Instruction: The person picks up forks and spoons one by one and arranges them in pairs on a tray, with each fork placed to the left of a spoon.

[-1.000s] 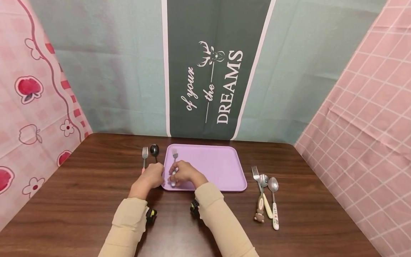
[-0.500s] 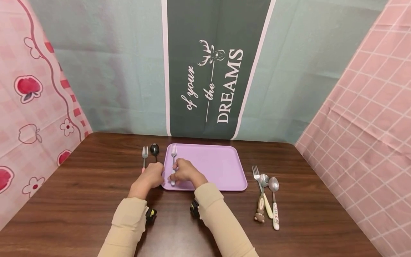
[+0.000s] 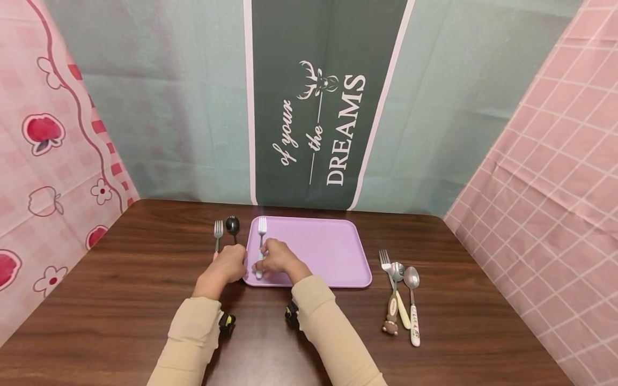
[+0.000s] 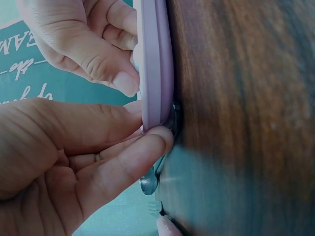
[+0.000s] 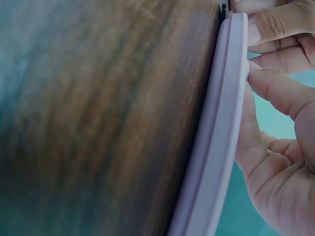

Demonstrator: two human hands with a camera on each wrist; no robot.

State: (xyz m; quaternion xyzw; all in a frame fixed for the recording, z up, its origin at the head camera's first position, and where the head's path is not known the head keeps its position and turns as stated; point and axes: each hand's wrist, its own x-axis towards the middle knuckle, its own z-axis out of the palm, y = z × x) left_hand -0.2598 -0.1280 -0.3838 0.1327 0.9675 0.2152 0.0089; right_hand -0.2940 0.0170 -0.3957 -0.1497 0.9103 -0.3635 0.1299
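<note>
At the left end of the lilac tray (image 3: 318, 249) lies a fork (image 3: 262, 228), its metal tines pointing to the far edge and its handle pale. My right hand (image 3: 281, 257) bends over that handle, thumb and fingers on either side of it; part of the handle is hidden. My left hand (image 3: 228, 264) pinches the tray's near left corner, and the left wrist view shows thumb (image 4: 98, 123) and forefinger at the tray rim (image 4: 156, 64). Just beyond the left hand are a dark spoon (image 3: 233, 225) and a fork with a pink handle (image 3: 218, 230), both partly covered by it.
Right of the tray on the brown wooden table (image 3: 463, 300) lie a fork with a cream handle (image 3: 402, 311), a spoon with a brown bear handle (image 3: 392, 305) and a spoon with a white patterned handle (image 3: 414, 316). Printed curtains (image 3: 193, 107) stand behind and at both sides.
The fork on the tray has shifted slightly toward the tray's far edge, and its tines show longer than a second ago. The left hand and the tray have stayed in place.
</note>
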